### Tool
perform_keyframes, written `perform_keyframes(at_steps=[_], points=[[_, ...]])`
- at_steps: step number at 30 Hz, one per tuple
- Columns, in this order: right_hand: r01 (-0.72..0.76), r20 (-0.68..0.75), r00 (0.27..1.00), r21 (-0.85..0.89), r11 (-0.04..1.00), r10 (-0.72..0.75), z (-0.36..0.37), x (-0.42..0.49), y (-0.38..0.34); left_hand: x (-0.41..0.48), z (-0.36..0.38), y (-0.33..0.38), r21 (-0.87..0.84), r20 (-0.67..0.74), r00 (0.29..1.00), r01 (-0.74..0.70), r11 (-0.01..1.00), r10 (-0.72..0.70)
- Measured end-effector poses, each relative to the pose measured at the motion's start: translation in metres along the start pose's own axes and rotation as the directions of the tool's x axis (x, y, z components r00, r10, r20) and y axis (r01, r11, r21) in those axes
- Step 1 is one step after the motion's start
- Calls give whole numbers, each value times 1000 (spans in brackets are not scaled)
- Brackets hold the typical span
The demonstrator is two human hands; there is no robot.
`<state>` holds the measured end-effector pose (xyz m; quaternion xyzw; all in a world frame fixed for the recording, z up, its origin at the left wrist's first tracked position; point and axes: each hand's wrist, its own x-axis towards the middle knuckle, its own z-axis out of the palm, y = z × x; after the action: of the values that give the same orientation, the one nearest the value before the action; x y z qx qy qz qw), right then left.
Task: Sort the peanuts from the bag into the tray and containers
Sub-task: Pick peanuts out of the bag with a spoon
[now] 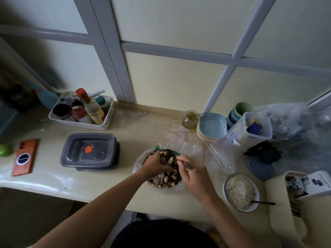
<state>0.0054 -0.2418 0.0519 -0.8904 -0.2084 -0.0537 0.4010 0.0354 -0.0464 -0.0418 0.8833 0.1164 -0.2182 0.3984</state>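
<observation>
Since both grips sit right in the heap, the next move turns on where the nuts go. The peanuts lie directly under and between the grips, in the clear bag at the near edge of the desk.

Left grip: knuckles up, fingers curled down into the nuts. Can't tell if they've closed on any.

Right grip: fingers curled round a thin shiny piece, prob. a spoon handle, not sure. Thumb and forefinger are nipped together at the far edge of the heap.

The nuts point every which way, so there's no shared long axis to line up on. I'd take them as they come.

The grey lidded containers are stacked, lids on, well out to the left of the left grip. That grip is nearer, so I reckon the carry goes leftward, lid off first.

A bowl of pale grain sits near the right grip, on its right. Blue square dishes lie beyond the right grip, further from me. I can't pick out a tray for certain.

Writing: the box far right of the right grip has dark print, too blurred to read. The yellow label on the bottle is unreadable too. The orange phone, far left, shows no text.
</observation>
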Motion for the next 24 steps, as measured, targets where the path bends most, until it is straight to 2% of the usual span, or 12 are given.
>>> perform_keyframes(at_steps=[6,11,18,24], points=[[16,-53,998,-38,999,-18,2,-2,-5,1,1,-2,-89,-37,999,-34,995,31],[12,5,1000,-53,999,-12,0,7,-10,1,0,-4,-60,-86,990,-118,991,113],[-5,-93,996,-130,991,-8,-1,17,-21,2,1,-9,-64,-118,977,-185,981,176],[58,30,998,-119,991,-55,2,22,-27,-3,-4,1,-174,-134,965,-245,954,224]])
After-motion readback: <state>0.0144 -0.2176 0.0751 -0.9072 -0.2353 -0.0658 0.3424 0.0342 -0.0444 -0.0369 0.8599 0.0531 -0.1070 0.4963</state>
